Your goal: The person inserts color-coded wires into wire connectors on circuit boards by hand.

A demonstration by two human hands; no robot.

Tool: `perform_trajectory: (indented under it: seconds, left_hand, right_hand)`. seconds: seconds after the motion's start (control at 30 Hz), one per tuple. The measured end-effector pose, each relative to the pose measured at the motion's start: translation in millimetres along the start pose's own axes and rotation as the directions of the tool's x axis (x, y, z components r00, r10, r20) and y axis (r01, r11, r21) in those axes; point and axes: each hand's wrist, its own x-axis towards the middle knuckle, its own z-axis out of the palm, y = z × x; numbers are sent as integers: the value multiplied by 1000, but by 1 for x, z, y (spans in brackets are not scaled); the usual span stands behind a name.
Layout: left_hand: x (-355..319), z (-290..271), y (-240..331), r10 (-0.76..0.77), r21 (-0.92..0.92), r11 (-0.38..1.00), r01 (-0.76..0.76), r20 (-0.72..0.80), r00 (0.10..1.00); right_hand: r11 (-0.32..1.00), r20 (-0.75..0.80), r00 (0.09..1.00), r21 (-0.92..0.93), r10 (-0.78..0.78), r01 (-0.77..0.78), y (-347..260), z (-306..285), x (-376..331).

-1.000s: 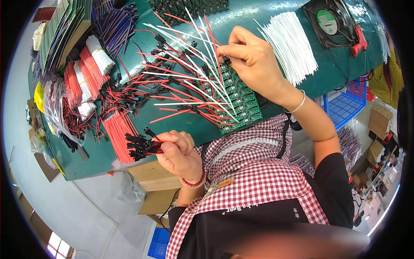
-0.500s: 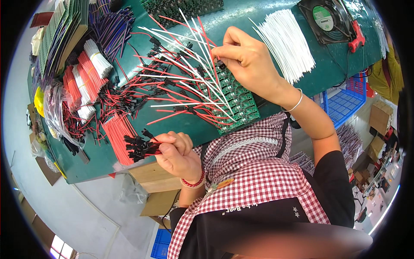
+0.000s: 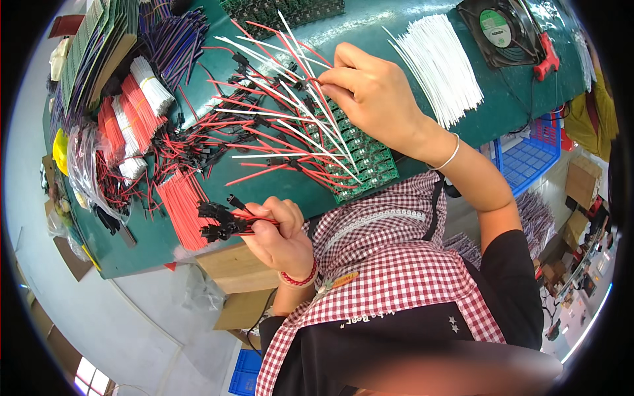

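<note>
Right hand [image 3: 375, 96] is shifting leftward, pinching a red wire [image 3: 316, 80]; left hand [image 3: 281, 231] is clutching remaining black-connector leads [image 3: 221, 221]; mid-frame circuit boards [image 3: 373, 158] are partly carrying wires [image 3: 264, 156].

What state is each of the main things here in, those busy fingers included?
Left fingers: closed around connector leads
Connector leads: bunched, black ends sticking out leftward
Right fingers: pinching a red lead
Circuit boards by the right hand: lying flat, partly covered by wires
White wire pile: spread out, roughly parallel
Red wire pile: laid side by side
Black fan: can't tell whether it's spinning
</note>
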Motion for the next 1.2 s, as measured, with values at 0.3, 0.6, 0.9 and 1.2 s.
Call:
perform_trajectory:
  seconds: [0.3,0.6,0.9,1.2]
  left_hand:
    - [0,1,4,-32,23,999,31,39,999]
    - [-2,8,5,-43,-20,999,45,107,993]
    - [-6,9,4,-70,-31,997,73,100,993]
    - [-6,16,5,-75,-6,997,76,119,990]
  right_hand:
    - [999,-31,999,-22,-41,40,0,2,0]
    - [996,-117,990,37,-75,79,0,2,-3]
    - [997,-82,996,57,-42,46,3,3,-4]
    - [999,-173,985,49,5,4,-17,-28,-14]
